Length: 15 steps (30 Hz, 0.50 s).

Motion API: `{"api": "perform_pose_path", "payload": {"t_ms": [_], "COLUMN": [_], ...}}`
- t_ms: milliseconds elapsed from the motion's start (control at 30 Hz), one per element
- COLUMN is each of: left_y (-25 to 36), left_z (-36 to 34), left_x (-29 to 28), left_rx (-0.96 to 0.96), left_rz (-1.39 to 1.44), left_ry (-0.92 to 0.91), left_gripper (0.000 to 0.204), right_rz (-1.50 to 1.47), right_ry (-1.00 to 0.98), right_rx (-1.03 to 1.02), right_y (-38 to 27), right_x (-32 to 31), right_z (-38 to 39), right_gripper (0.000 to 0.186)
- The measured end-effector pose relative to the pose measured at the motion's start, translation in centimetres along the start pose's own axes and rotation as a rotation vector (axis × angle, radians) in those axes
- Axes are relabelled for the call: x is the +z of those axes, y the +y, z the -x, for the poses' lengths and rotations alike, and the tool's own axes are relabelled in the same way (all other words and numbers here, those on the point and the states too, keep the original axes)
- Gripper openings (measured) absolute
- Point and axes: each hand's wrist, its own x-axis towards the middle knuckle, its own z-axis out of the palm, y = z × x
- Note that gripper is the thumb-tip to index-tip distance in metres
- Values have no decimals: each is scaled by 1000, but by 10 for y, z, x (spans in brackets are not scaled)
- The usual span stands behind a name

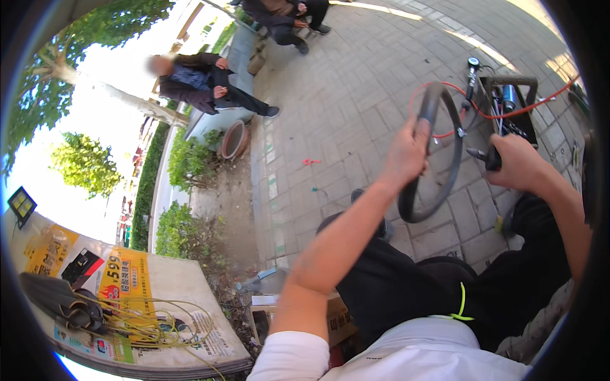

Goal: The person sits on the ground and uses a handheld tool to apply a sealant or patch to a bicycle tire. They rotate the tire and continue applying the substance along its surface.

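Observation:
A black rubber inner tube [452,184] hangs in a loop from my left hand [406,152], whose fingers are wrapped round it. A small metal valve shows on the tube's right side. My right hand [518,162] is closed on a black handheld tool with a pointed tip [476,153]. The tip points left, toward the tube, and appears apart from it. The fingers hide most of the tool's body, so its exact kind is unclear.
An open toolbox [534,124] with a blue can [508,97] stands ahead right. Beside it lie an air inflator with a gauge [472,70] and a red hose [546,101]. Two people sit far left and ahead. A signboard with cables [210,324] is at lower left.

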Motion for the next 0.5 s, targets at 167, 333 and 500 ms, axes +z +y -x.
{"api": "perform_pose_path", "payload": {"t_ms": [167,333,500], "left_y": [-3,-12,-16], "left_z": [-1,8,23], "left_x": [-26,14,20], "left_rx": [-183,-117,-84], "left_rz": [166,345,229], "left_ry": [56,-88,-10], "left_gripper": [49,32,84], "right_rz": [-1,-70,-122], "right_ry": [-108,-97,-217], "right_rx": [-74,-1,-7], "right_y": [-26,-16,-16], "right_x": [6,2,15], "right_z": [-36,-20,-34], "right_gripper": [42,41,40]}}
